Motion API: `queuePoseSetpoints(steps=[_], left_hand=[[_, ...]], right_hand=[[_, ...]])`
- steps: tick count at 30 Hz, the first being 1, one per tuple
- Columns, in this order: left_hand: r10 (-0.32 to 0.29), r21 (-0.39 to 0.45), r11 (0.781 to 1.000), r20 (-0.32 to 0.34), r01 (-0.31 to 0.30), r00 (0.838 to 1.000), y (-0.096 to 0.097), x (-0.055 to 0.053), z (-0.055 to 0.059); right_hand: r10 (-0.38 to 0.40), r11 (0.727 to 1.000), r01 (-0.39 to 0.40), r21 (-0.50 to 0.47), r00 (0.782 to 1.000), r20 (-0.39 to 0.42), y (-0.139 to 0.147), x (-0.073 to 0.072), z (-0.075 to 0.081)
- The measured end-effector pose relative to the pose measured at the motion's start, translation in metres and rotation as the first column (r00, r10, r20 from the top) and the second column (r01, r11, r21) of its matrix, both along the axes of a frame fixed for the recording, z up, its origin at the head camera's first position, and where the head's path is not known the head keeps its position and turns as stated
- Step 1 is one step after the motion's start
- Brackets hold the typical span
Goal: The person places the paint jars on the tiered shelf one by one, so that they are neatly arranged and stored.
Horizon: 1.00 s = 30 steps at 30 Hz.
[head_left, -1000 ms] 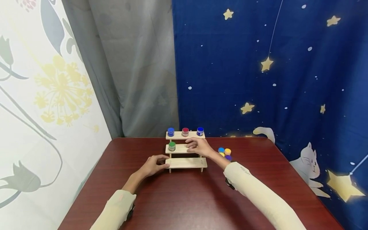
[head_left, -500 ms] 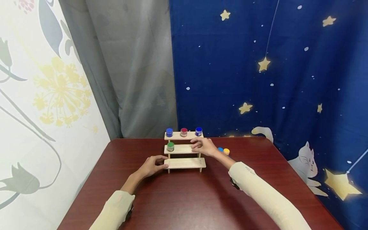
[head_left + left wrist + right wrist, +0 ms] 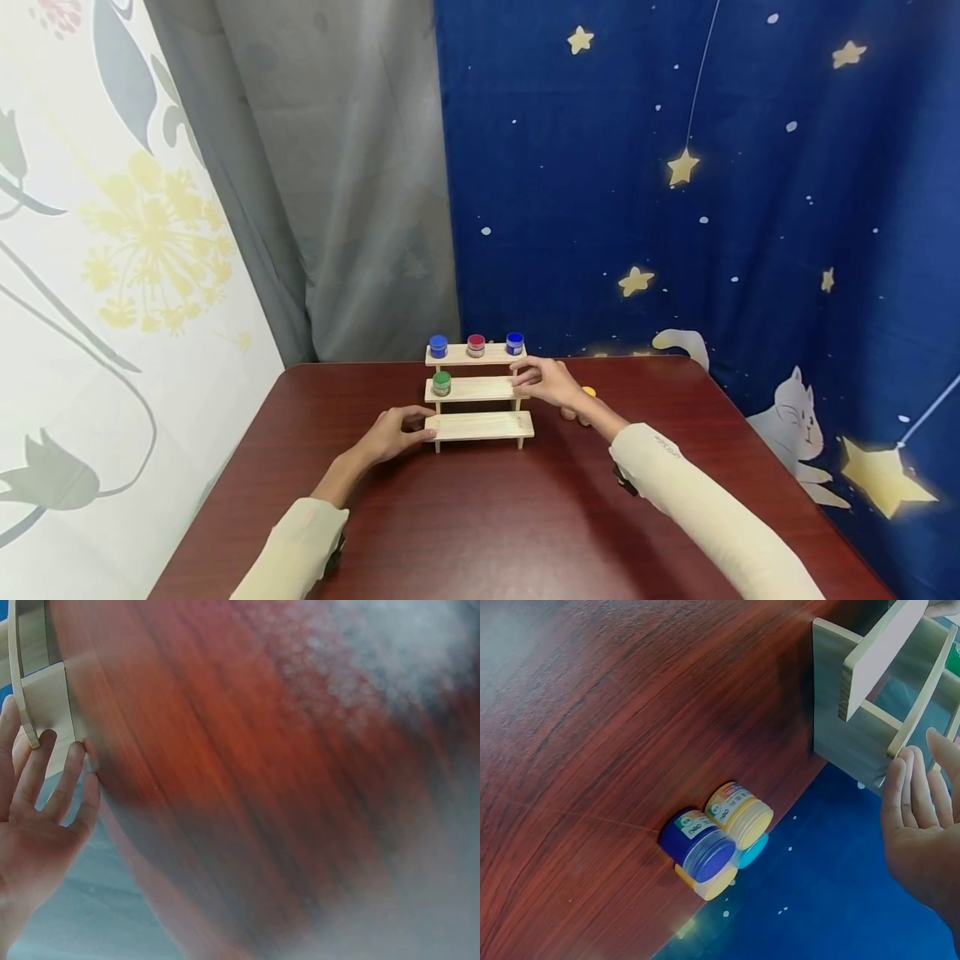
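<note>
A three-step wooden stand (image 3: 480, 427) stands toward the back of the table. At the left end of its lowest step, my left hand (image 3: 392, 434) pinches the board, thumb at the front edge and fingers behind. By the right end of the middle step is my right hand (image 3: 549, 382), fingers slightly bent and nothing between them. In the right wrist view, the right hand's fingertips (image 3: 906, 757) lie right at the board's edge. A green-lidded jar (image 3: 442, 383) sits at the middle step's left. Along the top step are a blue jar (image 3: 438, 346), a red jar (image 3: 476, 346) and a dark blue jar (image 3: 514, 343).
Right of the stand, several jars are grouped on the table, mostly hidden behind the right forearm in the head view. The right wrist view shows a purple jar (image 3: 705, 855), a yellow jar (image 3: 742, 814) and a light blue lid (image 3: 754, 851). Curtains (image 3: 570, 183) hang behind the table.
My right hand has moved right, from over the middle step to its right end, covering more of the grouped jars. The left hand keeps its hold on the stand. The head view has shifted slightly.
</note>
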<state>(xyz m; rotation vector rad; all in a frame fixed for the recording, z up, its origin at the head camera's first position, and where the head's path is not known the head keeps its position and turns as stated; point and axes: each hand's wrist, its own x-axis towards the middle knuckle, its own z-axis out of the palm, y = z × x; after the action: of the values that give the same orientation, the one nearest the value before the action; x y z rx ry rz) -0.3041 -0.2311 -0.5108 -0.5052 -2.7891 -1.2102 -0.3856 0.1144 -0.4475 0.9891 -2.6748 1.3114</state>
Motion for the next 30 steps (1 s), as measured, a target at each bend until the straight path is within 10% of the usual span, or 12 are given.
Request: queuePoseSetpoints(steps=[30], left_hand=[[-0.002, 0.031, 1.000, 0.035, 0.001, 0.999, -0.001, -0.001, -0.001]], right_hand=[[-0.099, 0.995, 0.099, -0.010, 0.995, 0.023, 0.069, 0.003, -0.010]])
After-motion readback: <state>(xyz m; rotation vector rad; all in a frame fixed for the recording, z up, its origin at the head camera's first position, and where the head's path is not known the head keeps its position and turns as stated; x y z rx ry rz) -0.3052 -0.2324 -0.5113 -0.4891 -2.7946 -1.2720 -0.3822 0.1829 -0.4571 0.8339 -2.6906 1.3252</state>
